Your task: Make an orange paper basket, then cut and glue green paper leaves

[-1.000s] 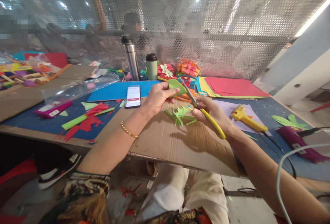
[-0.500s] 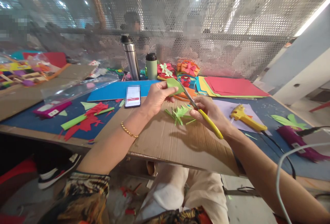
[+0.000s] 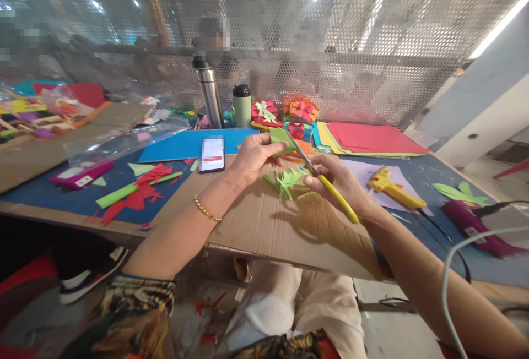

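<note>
Between the thumb and fingers of my left hand (image 3: 256, 155) is a small piece of green paper (image 3: 280, 137), held above the cardboard. My right hand (image 3: 336, 178) grips yellow-handled scissors (image 3: 336, 196), whose metal blades point up and left to the paper's right edge. Whether the blades bite into the paper I cannot make out. Below both hands, a small heap of green paper strips (image 3: 286, 184) lies on the brown cardboard sheet (image 3: 264, 227).
A phone (image 3: 212, 154) lies left of my hands, near a steel flask (image 3: 210, 94) and a green bottle (image 3: 242, 107). Red paper scraps (image 3: 138, 196) lie further left. On the right are a yellow glue gun (image 3: 392, 188), its cord, and stacked coloured paper (image 3: 372, 137).
The green paper in my left hand has shifted slightly right and down, and its angle differs a little. My right hand keeps the scissors in nearly the same place.
</note>
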Tool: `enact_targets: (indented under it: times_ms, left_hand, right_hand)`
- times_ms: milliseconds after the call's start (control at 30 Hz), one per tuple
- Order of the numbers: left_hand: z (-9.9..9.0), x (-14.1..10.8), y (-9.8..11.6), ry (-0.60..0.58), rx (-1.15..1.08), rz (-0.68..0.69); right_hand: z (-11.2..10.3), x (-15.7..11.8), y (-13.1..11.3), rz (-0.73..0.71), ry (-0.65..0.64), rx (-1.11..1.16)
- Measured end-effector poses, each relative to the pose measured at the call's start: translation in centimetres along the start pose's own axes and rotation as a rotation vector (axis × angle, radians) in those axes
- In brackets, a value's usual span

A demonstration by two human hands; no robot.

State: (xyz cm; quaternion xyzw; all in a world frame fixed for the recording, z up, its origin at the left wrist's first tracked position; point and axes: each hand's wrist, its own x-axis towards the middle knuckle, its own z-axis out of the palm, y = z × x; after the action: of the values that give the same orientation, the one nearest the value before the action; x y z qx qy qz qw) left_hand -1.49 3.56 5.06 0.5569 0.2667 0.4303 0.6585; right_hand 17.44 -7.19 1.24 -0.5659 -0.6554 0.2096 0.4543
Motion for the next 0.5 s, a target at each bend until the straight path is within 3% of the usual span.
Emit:
enact_targets:
  times_ms: [267,500]
  left_hand:
    - [-0.1,0.1,0.1,-0.035,0.000,0.024]
    - [-0.4,0.0,0.3,-0.055,0.008,0.021]
  right_hand:
    - [-0.3,-0.1,1.0,0.036,-0.016,-0.008]
    - [-1.0,-0.3,-0.6,0.063,-0.052,0.000]
